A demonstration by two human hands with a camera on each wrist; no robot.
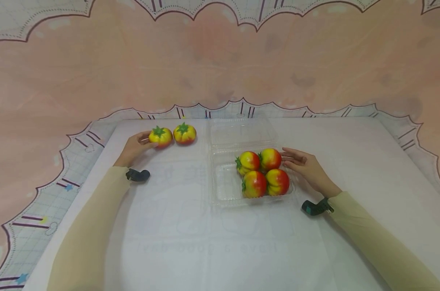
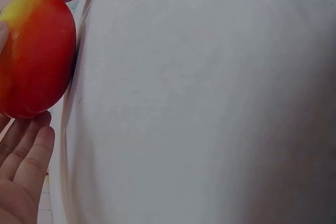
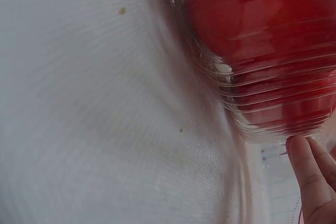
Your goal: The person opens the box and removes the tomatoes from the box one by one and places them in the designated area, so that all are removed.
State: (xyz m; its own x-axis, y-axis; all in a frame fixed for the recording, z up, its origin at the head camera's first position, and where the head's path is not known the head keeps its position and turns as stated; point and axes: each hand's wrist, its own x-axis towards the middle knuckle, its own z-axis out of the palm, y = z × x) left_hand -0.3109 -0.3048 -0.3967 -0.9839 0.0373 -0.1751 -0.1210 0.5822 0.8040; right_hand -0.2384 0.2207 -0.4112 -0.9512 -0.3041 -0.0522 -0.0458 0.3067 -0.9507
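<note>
- Overall, a peach-coloured cloth [image 1: 220, 68] with scalloped, dark-outlined borders fills the far side, behind and around the work.
- Before it spreads the tabletop [image 1: 176, 230], covered in white, with faint lettering showing on its near half.
- On it, right of centre, sits a clear plastic container [image 1: 225, 180], ribbed along its wall, its lid [image 1: 238, 131] laid back on the far side.
- Inside the container's tray, four fruits [image 1: 254, 184] stand two by two toward the right; they are glossy, tomato-like, yellow running into deep red, most of their green crowns turned left.
- Left of the lid, two more rest just beside each other, crowns up: the left fruit [image 1: 163, 140] and its neighbour [image 1: 185, 136], both lobed and yellow on top, redder below.
- The left hand [image 1: 133, 148] comes round the outer side of the left fruit, thumb across its front and fingers behind, lightly pinching it.
- The right hand [image 1: 310, 169] reaches in from the right with its fingers nearly straight and spread, gripping nothing; a fingertip touches the container's ribbed wall.
- Below each hand a small black device, one at the left wrist [image 1: 137, 175] and one at the right [image 1: 316, 207], juts inward.
</note>
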